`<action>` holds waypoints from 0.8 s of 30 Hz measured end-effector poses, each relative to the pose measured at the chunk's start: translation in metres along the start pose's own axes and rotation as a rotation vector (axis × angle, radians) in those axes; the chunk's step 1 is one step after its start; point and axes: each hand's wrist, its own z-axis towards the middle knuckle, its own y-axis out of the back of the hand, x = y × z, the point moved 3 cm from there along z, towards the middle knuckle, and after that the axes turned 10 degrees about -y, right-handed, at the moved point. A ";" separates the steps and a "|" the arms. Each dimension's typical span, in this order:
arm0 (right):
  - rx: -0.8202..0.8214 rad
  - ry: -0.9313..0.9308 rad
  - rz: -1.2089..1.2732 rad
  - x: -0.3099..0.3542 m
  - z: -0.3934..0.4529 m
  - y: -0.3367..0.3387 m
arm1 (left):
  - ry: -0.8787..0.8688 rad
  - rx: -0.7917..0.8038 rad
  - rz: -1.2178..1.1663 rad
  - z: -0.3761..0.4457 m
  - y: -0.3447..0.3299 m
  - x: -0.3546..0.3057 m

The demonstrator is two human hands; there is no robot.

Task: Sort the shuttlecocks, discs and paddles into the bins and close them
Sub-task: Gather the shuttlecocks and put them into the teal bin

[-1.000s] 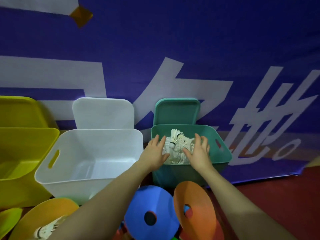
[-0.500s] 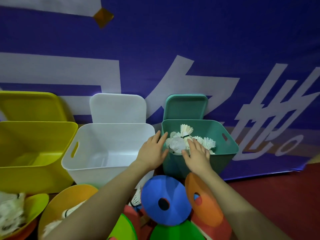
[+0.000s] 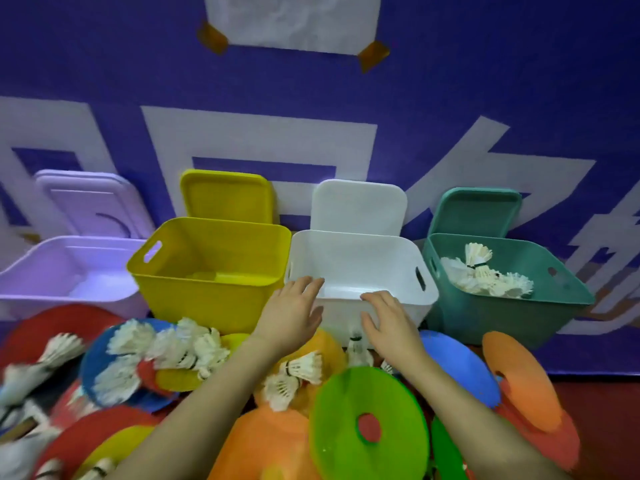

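Both hands pulled back from teal plastic bin (image 3: 485, 313), now over near rim of white plastic bin (image 3: 360, 271). Left hand (image 3: 291, 315) & right hand (image 3: 389, 320) spread wide, empty. White feather shuttlecocks (image 3: 485, 277) partly in teal bin; rest (image 3: 166, 351) among coloured flat discs (image 3: 367, 424) on floor. Risk: careless reach scatters loose pile, crushes feathers.

Four open bins in a row against blue banner (image 3: 104, 81): lilac bin (image 3: 52, 271), yellow bin (image 3: 207, 299), white bin (image 3: 398, 299), green bin (image 3: 502, 317). A lid stands behind each. Green bin holds shuttlecocks (image 3: 485, 275). Left hand (image 3: 291, 313) and right hand (image 3: 388, 320) both flat, fingers straight, holding nothing, in front of white bin's near wall. Below: loose pile of discs, green disc (image 3: 367, 424) nearest, blue disc (image 3: 460, 368) right, more shuttlecocks (image 3: 166, 348) scattered left.
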 end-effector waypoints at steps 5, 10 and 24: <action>0.087 0.062 0.066 0.068 -0.012 -0.059 | 0.125 0.057 0.040 -0.067 0.006 0.064; 0.291 0.117 0.010 0.119 -0.012 -0.111 | 0.270 0.115 -0.006 -0.119 0.003 0.131; 0.612 0.050 -0.254 0.165 -0.002 -0.227 | 0.383 0.421 0.114 -0.154 -0.043 0.229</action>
